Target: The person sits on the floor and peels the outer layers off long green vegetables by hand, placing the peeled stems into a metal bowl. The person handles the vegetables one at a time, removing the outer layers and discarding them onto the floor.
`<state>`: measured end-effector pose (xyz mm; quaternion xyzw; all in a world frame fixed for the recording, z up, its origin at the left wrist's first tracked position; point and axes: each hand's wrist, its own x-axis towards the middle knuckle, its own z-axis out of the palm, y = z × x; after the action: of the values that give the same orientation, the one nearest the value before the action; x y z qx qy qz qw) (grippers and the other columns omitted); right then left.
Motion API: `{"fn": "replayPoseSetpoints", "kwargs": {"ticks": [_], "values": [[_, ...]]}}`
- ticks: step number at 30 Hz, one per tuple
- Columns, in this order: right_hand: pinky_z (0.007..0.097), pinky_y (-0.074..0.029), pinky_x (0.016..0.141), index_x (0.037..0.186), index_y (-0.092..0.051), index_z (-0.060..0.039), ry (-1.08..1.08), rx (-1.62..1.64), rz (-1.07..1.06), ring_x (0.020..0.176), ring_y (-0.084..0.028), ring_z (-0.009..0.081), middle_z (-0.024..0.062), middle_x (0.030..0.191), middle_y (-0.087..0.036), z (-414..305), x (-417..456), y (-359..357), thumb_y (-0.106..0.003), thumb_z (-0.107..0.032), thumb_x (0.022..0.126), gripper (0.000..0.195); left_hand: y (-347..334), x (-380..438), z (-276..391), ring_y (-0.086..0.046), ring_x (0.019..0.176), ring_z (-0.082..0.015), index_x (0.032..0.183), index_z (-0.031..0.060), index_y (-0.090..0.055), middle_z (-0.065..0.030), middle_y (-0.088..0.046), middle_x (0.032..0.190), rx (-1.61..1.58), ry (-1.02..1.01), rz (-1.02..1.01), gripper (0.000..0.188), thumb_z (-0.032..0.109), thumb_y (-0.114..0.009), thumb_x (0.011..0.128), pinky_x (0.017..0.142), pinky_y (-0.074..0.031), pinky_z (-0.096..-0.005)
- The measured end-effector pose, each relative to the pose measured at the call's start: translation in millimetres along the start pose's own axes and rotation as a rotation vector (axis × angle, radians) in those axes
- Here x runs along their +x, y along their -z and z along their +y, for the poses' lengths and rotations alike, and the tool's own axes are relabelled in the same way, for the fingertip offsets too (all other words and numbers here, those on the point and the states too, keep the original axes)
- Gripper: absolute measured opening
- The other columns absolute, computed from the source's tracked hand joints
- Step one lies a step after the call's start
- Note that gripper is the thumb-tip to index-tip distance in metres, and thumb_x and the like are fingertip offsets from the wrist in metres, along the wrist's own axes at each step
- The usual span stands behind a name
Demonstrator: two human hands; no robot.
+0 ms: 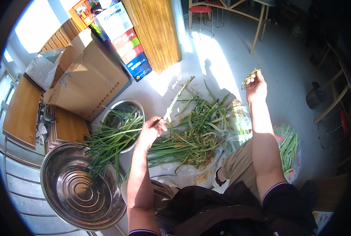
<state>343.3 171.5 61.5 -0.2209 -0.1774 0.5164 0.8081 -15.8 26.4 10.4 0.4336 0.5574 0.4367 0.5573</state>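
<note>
My left hand (pixel 154 129) grips a long green stalk (pixel 175 101), probably of green garlic or scallion, its pale end slanting up and away. Out to the right and higher in the view, my right hand (pixel 256 87) pinches a limp, yellow-green strip of leaf (pixel 249 78). Between my arms, a heap of the same greens (pixel 199 126) lies on the floor, with yellowed, withered leaves at its near side. Left of my left hand, a bundle of long green stalks (pixel 116 132) lies across a steel bowl (pixel 143 107), leaves hanging over its edge.
A wide steel basin (pixel 57 212) stands at the lower left. Plastic bags of greens (pixel 240 126) and green beans (pixel 288 144) sit around my right knee. A cardboard box (pixel 90 76) and stacked cartons (pixel 128 44) stand at the upper left; a red stool (pixel 200 10) is farther off.
</note>
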Motion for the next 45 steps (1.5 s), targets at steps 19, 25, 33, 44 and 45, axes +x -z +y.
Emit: {"fn": "replayPoseSetpoints", "kwargs": {"ticks": [19, 25, 33, 44, 45], "values": [[0.0245, -0.045, 0.054, 0.091, -0.068, 0.0012, -0.652, -1.118, -1.026, 0.06, -0.054, 0.0087, 0.0041, 0.077, -0.065, 77.7, -100.7, -20.5, -0.063, -0.008, 0.08, 0.015, -21.0, -9.1, 20.4, -0.039, 0.052, -0.0065, 0.087, 0.0016, -0.062, 0.0024, -0.047, 0.059, 0.164, 0.074, -0.156, 0.027, 0.025, -0.053, 0.094, 0.049, -0.032, -0.0217], [0.0241, -0.048, 0.058, 0.098, -0.063, 0.0019, -0.606, -0.779, -0.534, 0.064, -0.055, 0.011, 0.0032, 0.075, -0.059, 46.1, -57.2, -20.2, -0.061, -0.005, 0.082, 0.018, 18.8, -25.2, 21.7, -0.038, 0.05, -0.0063, 0.084, 0.0028, -0.06, 0.0027, -0.047, 0.059, 0.072, 0.057, -0.138, 0.022, 0.024, -0.059, 0.091, 0.047, -0.03, -0.0219], [0.0223, -0.045, 0.051, 0.09, -0.059, -0.0008, -0.47, -0.456, -0.395, 0.055, -0.051, 0.0095, 0.0024, 0.066, -0.054, 15.9, -13.7, -6.3, -0.054, -0.002, 0.087, 0.006, 54.3, -39.6, 18.8, -0.039, 0.052, -0.0048, 0.082, 0.0027, -0.063, 0.003, -0.052, 0.061, 0.171, 0.045, -0.021, 0.019, 0.021, -0.063, 0.088, 0.048, -0.031, -0.0201], [0.0268, -0.051, 0.065, 0.112, -0.059, 0.0055, -0.552, -1.427, -0.756, 0.072, -0.061, 0.0155, 0.0113, 0.088, -0.063, 39.9, -46.8, -1.4, -0.057, -0.005, 0.077, 0.036, 46.7, -29.8, 11.5, -0.051, 0.063, -0.0065, 0.09, 0.0016, -0.065, 0.0005, -0.061, 0.071, 0.172, -0.173, 0.131, 0.012, 0.011, -0.068, 0.083, 0.059, -0.04, -0.02], [0.0273, -0.051, 0.066, 0.117, -0.058, 0.0055, -0.564, -1.581, -0.769, 0.075, -0.063, 0.0163, 0.0129, 0.092, -0.063, 42.0, -51.6, -3.2, -0.057, -0.005, 0.076, 0.042, 42.4, -26.4, 10.3, -0.051, 0.063, -0.0064, 0.089, 0.0019, -0.065, 0.0008, -0.061, 0.071, 0.177, -0.188, 0.133, 0.012, 0.011, -0.069, 0.083, 0.059, -0.04, -0.02]]}}
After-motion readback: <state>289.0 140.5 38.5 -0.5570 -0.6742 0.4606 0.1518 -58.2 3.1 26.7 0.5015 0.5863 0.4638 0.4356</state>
